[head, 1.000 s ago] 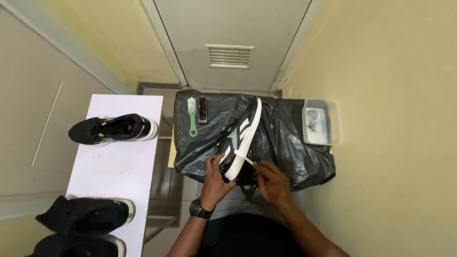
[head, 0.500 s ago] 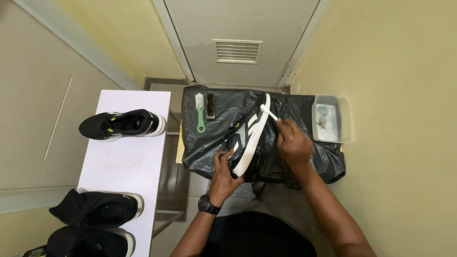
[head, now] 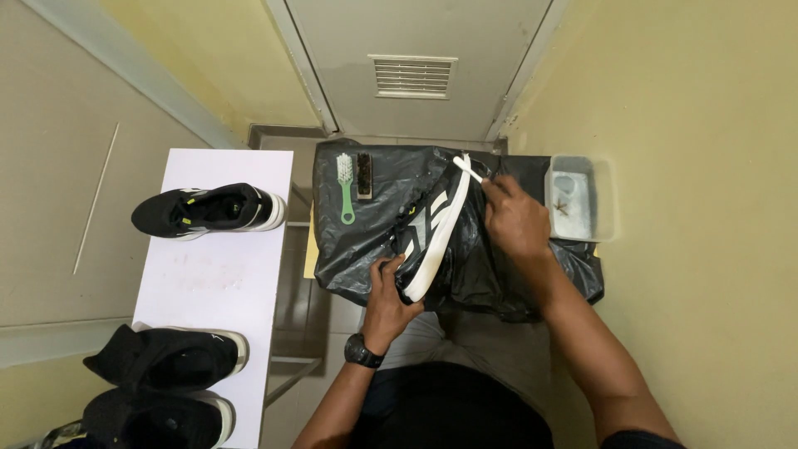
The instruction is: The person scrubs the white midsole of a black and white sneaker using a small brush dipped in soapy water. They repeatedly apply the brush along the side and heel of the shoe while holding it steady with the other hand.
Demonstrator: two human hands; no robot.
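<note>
A black sneaker with a white sole (head: pixel 432 229) lies on its side on a black plastic sheet (head: pixel 374 241). My left hand (head: pixel 389 295) grips its heel end at the near side. My right hand (head: pixel 514 218) holds a thin white toothbrush (head: pixel 467 169), whose head rests at the toe of the sole. A black watch sits on my left wrist.
A green-handled brush (head: pixel 345 185) and a dark bristle brush (head: pixel 364 175) lie on the sheet's far left. A clear plastic tub (head: pixel 579 199) stands at the right. A white board (head: pixel 216 283) at the left carries one black sneaker (head: pixel 208 210) and a pair (head: pixel 166 382). A door is ahead.
My right hand has moved with the toothbrush from the heel end of the sole up to the toe end. My left hand keeps its grip on the heel.
</note>
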